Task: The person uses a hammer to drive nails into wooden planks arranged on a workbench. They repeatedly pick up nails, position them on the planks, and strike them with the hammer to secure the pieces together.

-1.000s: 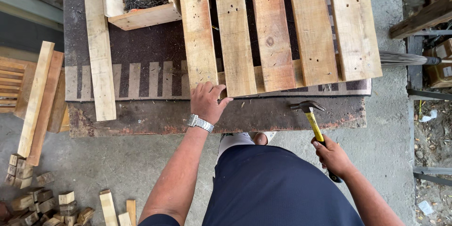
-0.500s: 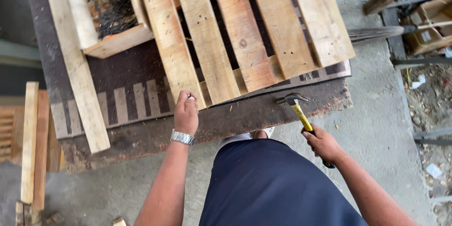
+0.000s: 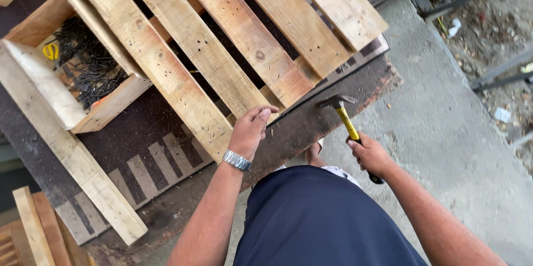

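Observation:
A wooden pallet of several pale slats lies on a dark, worn work table. My left hand, with a metal watch on the wrist, rests with its fingers on the near end of one slat. My right hand grips a claw hammer by its yellow and black handle. The hammer head hangs just above the table's front edge, to the right of the pallet's near corner.
A wooden box of dark nails with a yellow item inside sits at the left. A loose plank lies beside it. More planks lean at the lower left. Concrete floor and scattered debris are to the right.
The view has tilted and moved closer. My left hand has stretched its fingers further onto the slat end. The hammer stays held low near the table's front edge.

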Tool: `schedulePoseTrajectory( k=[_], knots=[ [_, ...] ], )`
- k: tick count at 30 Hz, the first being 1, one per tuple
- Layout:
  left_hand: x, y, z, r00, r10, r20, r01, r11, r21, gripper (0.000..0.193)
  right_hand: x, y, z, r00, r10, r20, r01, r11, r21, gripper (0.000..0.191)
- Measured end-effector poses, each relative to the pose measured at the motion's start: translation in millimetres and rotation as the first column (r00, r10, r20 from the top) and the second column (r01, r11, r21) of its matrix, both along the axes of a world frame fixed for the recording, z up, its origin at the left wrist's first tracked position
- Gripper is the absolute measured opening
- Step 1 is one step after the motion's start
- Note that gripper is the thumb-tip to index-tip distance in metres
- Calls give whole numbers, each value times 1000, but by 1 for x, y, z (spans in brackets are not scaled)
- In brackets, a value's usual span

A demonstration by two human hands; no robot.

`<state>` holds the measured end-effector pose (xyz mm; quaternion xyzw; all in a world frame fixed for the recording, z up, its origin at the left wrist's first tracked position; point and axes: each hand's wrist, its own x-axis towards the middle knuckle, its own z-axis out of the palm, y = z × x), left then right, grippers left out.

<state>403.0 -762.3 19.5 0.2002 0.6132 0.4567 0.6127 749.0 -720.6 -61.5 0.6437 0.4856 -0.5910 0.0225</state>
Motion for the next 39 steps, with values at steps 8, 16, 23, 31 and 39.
schedulePoseTrajectory(
  k=[8, 16, 23, 31, 39],
  knots=[
    [-23, 49, -22, 860, -305, -408, 429, 866, 256, 20, -48, -52, 3, 953, -296, -59, 296, 955, 2, 24],
    [-4, 106, -19, 348, -388, -854, 713, 701, -27, 16, -68, -68, 25, 942, -336, 7, 336, 942, -11, 22],
    [-7, 116, -34, 370, -68, -927, 756, 602, 257, 12, -77, -65, 39, 946, -316, 73, 314, 949, 30, 24],
    [-10, 110, -38, 398, 23, -917, 729, 599, 331, 9, -95, -79, 75, 984, -158, 85, 95, 860, 502, 24],
    [-12, 111, -41, 358, 28, -933, 733, 611, 300, 9, -121, -60, 149, 979, -159, 124, 64, 828, 557, 27]
  ],
)
